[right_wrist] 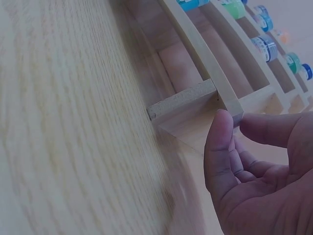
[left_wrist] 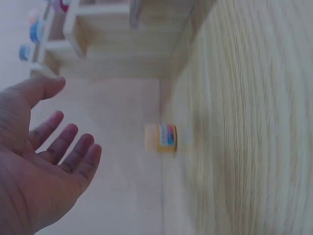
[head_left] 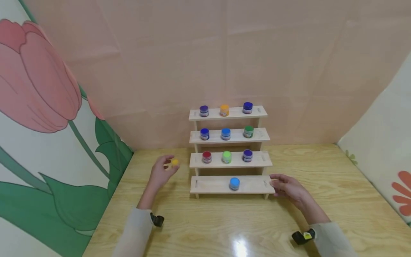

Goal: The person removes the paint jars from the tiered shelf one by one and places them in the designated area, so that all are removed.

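Note:
A small yellow paint jar [left_wrist: 166,138] stands on the table left of a four-tier wooden display rack [head_left: 213,184]. My left hand [head_left: 161,173] is beside this jar, fingers spread and loosely bent. In the left wrist view a gap shows between the fingers and the jar. At the rack's lower right, my right hand [head_left: 290,189] pinches the end of the bottom shelf [right_wrist: 226,95] between thumb and forefinger. One light blue jar [head_left: 234,184] sits near the middle of that shelf.
Three jars stand on each upper tier, among them a red jar [head_left: 207,157], a light green jar [head_left: 227,157] and an orange jar [head_left: 224,110]. Behind the rack rises a pinkish backdrop [head_left: 160,71]. The wood-grain table [head_left: 224,225] extends in front.

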`<control>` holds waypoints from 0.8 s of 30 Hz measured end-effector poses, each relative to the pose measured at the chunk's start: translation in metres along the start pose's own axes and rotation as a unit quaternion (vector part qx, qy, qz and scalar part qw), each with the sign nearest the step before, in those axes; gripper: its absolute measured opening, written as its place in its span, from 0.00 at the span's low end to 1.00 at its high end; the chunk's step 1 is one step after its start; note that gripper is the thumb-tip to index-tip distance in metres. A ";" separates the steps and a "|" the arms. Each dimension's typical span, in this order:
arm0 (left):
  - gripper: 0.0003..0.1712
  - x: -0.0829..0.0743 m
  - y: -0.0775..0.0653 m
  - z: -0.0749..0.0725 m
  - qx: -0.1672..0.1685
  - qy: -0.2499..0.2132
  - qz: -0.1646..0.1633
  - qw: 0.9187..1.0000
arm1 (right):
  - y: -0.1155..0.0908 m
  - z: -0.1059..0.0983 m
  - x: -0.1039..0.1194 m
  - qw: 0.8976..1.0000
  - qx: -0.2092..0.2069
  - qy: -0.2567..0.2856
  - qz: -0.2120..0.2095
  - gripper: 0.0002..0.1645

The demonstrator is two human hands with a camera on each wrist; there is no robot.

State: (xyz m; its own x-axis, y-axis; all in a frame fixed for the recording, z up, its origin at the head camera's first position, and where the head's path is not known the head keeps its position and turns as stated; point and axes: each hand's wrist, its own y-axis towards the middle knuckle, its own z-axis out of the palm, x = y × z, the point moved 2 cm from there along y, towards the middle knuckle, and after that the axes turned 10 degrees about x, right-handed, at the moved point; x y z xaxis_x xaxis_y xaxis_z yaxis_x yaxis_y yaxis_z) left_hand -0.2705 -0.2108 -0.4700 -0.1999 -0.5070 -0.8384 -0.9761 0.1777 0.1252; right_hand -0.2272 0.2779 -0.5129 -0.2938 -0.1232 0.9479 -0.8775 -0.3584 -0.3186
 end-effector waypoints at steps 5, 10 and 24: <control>0.28 -0.018 -0.012 0.011 0.002 -0.012 0.021 1.000 | 0.000 0.001 -0.001 1.000 0.006 0.000 0.008 0.37; 0.27 -0.042 -0.019 0.020 0.009 -0.044 0.043 0.998 | 0.000 0.001 -0.002 1.000 -0.001 0.000 0.014 0.37; 0.27 -0.077 -0.025 0.060 0.077 -0.112 0.090 0.987 | 0.001 -0.001 0.000 1.000 0.006 0.013 0.001 0.37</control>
State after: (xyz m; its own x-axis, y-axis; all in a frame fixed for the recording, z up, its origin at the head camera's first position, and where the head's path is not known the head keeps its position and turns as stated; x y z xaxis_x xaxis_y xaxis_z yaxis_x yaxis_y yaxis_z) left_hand -0.2253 -0.1261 -0.4404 -0.3287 -0.2601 -0.9079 -0.8981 0.3836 0.2152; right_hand -0.2287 0.2787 -0.5136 -0.3055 -0.0992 0.9470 -0.8724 -0.3695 -0.3201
